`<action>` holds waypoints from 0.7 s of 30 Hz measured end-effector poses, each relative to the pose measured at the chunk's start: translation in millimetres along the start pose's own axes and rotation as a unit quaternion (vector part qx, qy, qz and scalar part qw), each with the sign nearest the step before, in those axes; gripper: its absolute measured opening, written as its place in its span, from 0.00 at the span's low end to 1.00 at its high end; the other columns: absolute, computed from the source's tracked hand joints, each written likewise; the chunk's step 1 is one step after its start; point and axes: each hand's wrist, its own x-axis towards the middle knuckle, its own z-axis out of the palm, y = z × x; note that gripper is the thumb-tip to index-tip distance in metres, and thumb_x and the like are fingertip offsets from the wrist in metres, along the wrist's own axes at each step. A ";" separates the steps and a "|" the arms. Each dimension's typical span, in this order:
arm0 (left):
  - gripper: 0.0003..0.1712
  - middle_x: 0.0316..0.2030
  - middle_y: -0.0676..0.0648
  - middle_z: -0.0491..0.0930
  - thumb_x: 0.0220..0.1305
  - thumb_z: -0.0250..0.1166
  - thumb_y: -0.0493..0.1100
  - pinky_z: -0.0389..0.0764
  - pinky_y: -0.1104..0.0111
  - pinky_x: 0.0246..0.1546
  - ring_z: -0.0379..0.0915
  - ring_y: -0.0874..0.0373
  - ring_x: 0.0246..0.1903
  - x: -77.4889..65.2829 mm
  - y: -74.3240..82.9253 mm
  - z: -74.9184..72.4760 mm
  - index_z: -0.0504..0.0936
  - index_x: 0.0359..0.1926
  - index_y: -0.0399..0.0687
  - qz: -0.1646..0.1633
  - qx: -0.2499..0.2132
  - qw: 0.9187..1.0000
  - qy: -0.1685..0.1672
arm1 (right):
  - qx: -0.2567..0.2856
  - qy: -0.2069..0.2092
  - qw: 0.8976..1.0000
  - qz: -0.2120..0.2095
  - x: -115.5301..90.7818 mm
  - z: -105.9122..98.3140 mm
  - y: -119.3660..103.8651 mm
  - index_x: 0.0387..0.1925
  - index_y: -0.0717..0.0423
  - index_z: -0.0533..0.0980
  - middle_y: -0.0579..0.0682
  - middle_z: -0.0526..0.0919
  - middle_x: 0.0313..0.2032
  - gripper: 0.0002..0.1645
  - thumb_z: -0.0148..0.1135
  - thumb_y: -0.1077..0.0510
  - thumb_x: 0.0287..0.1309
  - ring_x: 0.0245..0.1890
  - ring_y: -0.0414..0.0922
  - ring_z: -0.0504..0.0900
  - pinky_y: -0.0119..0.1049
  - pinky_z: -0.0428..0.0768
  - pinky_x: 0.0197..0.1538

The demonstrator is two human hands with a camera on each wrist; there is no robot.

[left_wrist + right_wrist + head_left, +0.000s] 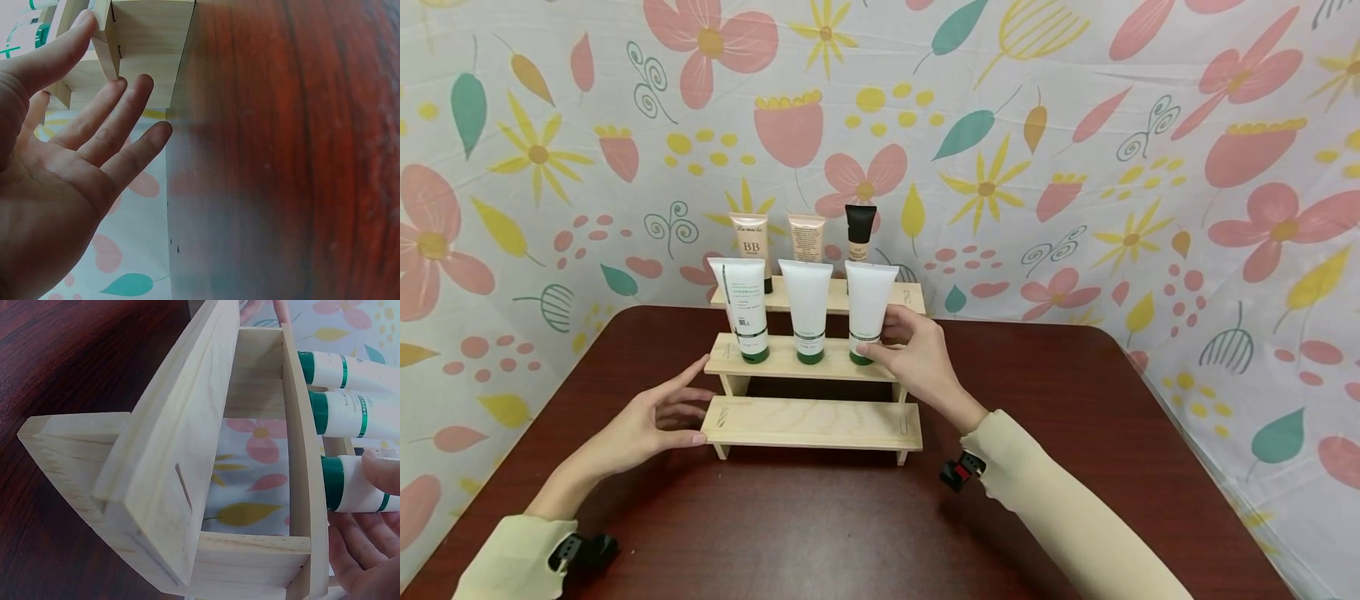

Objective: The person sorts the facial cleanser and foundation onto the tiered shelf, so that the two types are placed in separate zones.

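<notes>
A three-tier wooden display rack stands on the table. On its middle step are three white squeeze tubes with green caps: a left tube, a middle tube and a right tube. My right hand pinches the right tube near its cap, thumb in front and fingers behind. In the right wrist view, that tube's green cap is right at the step. My left hand is spread at the rack's left end, with thumb and fingertips right at the step edges.
On the top step stand two beige tubes, a BB cream tube and a second one, plus a black-topped tube. The bottom step carries nothing. Behind the dark red-brown table hangs a flower-patterned cloth.
</notes>
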 end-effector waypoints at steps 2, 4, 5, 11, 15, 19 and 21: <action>0.61 0.58 0.32 0.80 0.61 0.79 0.34 0.83 0.66 0.49 0.84 0.54 0.50 -0.2 0.2 0.0 0.51 0.86 0.52 -0.001 0.000 1.000 0.000 | 0.001 -0.002 1.000 0.003 -0.2 -0.2 0.1 0.56 0.58 0.83 0.51 0.90 0.44 0.28 0.83 0.65 0.53 0.45 0.45 0.89 0.44 0.85 0.52; 0.61 0.59 0.32 0.80 0.61 0.79 0.34 0.84 0.66 0.49 0.84 0.54 0.50 -0.1 0.3 -0.2 0.51 0.85 0.52 -0.002 0.000 1.000 0.000 | 0.000 -0.001 1.000 0.007 -0.1 -0.3 -0.1 0.56 0.58 0.83 0.51 0.90 0.44 0.28 0.83 0.65 0.53 0.45 0.45 0.89 0.43 0.85 0.52; 0.61 0.59 0.32 0.80 0.61 0.79 0.34 0.84 0.66 0.50 0.84 0.54 0.50 -0.1 0.3 -0.2 0.51 0.85 0.52 -0.002 0.001 1.000 0.001 | 0.001 -0.001 1.000 0.008 -0.1 -0.4 -0.4 0.56 0.58 0.83 0.51 0.90 0.44 0.28 0.83 0.64 0.53 0.45 0.45 0.89 0.43 0.85 0.52; 0.61 0.59 0.32 0.80 0.61 0.79 0.34 0.83 0.66 0.50 0.84 0.54 0.50 -0.7 0.4 -0.6 0.51 0.86 0.53 -0.001 0.001 1.000 0.001 | 0.005 -0.003 1.000 0.011 0.0 -0.3 -0.4 0.57 0.58 0.83 0.51 0.90 0.44 0.29 0.83 0.64 0.53 0.45 0.45 0.89 0.44 0.85 0.53; 0.61 0.59 0.32 0.80 0.61 0.79 0.34 0.83 0.66 0.50 0.84 0.54 0.50 -1.1 0.1 -0.8 0.51 0.86 0.53 -0.001 0.001 1.000 0.001 | 0.007 -0.006 1.000 0.007 0.4 -0.3 0.1 0.57 0.58 0.83 0.51 0.90 0.45 0.29 0.83 0.65 0.53 0.46 0.45 0.89 0.45 0.85 0.53; 0.61 0.59 0.32 0.80 0.61 0.78 0.34 0.83 0.66 0.50 0.84 0.53 0.51 -0.7 -0.3 -1.0 0.51 0.86 0.53 0.000 0.001 1.000 0.000 | 0.007 -0.007 1.000 0.006 0.9 0.0 0.9 0.58 0.58 0.83 0.51 0.90 0.45 0.29 0.83 0.64 0.53 0.46 0.45 0.89 0.45 0.85 0.53; 0.61 0.59 0.32 0.80 0.61 0.79 0.34 0.83 0.66 0.50 0.84 0.53 0.51 -0.7 -0.3 -1.0 0.51 0.86 0.53 0.000 0.001 1.000 0.001 | 0.009 -0.008 1.000 0.006 1.0 0.1 1.2 0.58 0.58 0.83 0.51 0.90 0.45 0.29 0.83 0.65 0.53 0.46 0.45 0.89 0.46 0.85 0.53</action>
